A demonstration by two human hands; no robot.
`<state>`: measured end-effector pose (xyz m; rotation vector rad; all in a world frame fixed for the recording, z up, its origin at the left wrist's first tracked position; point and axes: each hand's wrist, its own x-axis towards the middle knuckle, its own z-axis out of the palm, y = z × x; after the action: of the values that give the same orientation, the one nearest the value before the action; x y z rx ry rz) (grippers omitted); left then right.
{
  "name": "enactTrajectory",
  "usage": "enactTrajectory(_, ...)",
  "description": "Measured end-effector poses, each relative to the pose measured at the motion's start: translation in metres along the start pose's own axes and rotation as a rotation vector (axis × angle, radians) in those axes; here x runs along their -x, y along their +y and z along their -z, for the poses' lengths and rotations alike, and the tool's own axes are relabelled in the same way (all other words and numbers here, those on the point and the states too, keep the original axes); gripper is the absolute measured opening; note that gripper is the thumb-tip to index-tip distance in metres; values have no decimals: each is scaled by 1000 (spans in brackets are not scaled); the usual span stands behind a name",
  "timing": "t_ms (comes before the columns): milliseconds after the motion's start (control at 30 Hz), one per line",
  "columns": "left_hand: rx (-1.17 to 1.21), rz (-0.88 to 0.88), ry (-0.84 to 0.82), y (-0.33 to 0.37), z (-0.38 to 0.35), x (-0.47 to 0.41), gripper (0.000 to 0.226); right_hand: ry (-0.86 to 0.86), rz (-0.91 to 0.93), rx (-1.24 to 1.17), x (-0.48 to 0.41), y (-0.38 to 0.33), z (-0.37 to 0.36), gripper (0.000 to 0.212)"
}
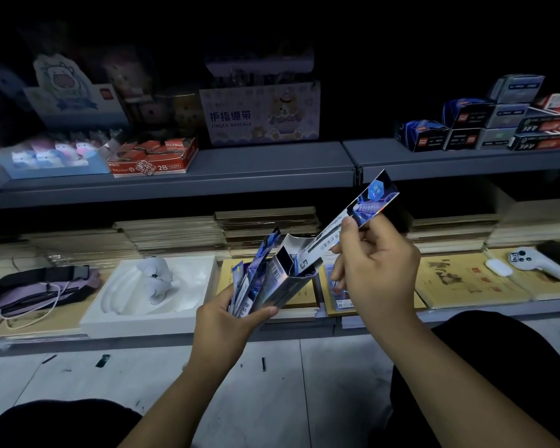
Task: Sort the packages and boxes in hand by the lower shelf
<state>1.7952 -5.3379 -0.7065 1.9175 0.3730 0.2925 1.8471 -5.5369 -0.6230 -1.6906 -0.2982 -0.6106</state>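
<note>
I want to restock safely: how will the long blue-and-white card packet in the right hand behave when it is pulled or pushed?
The long blue-and-white card packet probably is light: the right hand pinches it by its upper part only. It looks fairly stiff, staying straight. Its glossy print may be slippery.

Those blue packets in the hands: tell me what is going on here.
A person crouches before low shop shelves. The left hand grips an open silver box together with a few blue packets. The right hand pinches one long packet, whose lower end sits at the box's open mouth. On the bottom shelf lie a white tray and a purple pouch.
</note>
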Motion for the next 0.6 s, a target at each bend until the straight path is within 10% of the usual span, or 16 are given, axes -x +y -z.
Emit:
enactTrajectory(400, 4, -12, 29, 2, 0, 1, 64, -369, -162, 308, 6, 15, -15, 44)
enactTrajectory(600, -46, -46, 22, 3, 2, 1, 61, -174, -313, 61, -1, 5, -7, 12)
